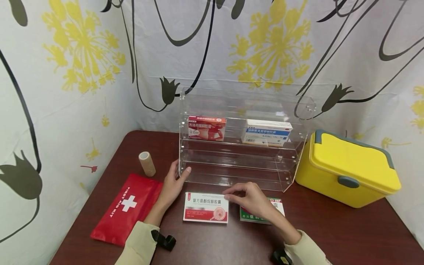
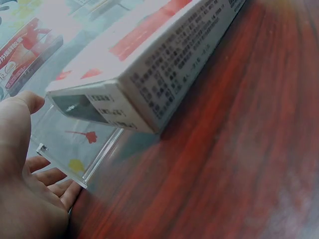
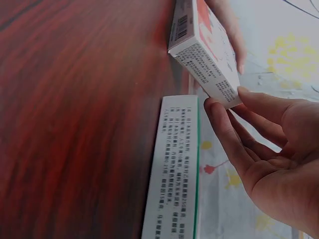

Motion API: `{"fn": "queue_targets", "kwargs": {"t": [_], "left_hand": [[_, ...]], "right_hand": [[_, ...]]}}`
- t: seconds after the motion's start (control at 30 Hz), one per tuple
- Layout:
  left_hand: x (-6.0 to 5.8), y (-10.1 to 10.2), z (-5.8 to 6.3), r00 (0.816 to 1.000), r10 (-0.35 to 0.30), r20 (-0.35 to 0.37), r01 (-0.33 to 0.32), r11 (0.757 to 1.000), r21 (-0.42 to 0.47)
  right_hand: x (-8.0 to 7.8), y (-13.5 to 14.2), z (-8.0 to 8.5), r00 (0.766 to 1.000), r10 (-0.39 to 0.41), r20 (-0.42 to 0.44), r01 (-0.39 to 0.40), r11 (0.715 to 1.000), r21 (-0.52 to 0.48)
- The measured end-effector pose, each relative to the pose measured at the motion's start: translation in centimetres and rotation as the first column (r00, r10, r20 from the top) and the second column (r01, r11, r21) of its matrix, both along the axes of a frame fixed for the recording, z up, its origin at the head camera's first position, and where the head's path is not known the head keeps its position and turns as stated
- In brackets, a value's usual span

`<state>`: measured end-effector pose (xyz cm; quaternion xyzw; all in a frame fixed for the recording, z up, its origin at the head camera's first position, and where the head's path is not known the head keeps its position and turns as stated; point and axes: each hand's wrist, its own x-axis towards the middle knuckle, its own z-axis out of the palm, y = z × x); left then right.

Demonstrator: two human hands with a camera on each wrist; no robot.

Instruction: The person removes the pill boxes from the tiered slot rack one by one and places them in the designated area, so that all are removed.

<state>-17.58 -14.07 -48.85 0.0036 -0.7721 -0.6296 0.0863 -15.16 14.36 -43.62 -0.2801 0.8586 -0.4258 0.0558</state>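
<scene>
At the left end of a clear acrylic display rack [image 1: 238,168], my left hand [image 1: 171,188] grips the side panel, thumb in front and fingers behind it in the left wrist view. A white and red medicine box [image 1: 202,215] lies in front of the rack on the table. My right hand [image 1: 253,199] pinches its upper right corner; in the right wrist view, thumb and index finger hold the box [image 3: 209,62] by that corner. Beneath my right wrist is a green and white medicine box [image 1: 253,217], partly hidden by the hand and forearm.
On the rack stand a red medicine box [image 1: 207,129] and a white and blue one [image 1: 266,133]. A red first aid pouch [image 1: 127,217] and a beige bandage roll [image 1: 147,164] lie at the left. A yellow lidded case [image 1: 347,169] stands at the right. A patterned cloth hangs behind.
</scene>
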Motion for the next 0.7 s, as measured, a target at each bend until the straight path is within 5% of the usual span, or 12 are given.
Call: {"fn": "queue_targets", "kwargs": {"t": [0.3, 0.57, 0.7], "left_hand": [[0.0, 0.0, 0.2, 1.000, -0.010, 0.015, 0.009, 1.000, 0.009], [1.7, 0.5, 3.9, 0.999, -0.024, 0.030, 0.025, 0.999, -0.020], [1.9, 0.5, 4.2, 0.999, -0.023, 0.035, 0.023, 1.000, -0.020]], "right_hand": [[-0.9, -0.7, -0.6, 0.999, -0.033, 0.008, 0.032, 0.995, 0.100], [-1.3, -1.0, -1.2, 0.999, -0.032, -0.013, 0.034, 0.992, 0.119], [-1.3, -1.1, -1.3, 0.999, -0.033, -0.014, 0.034, 0.992, 0.123]]}}
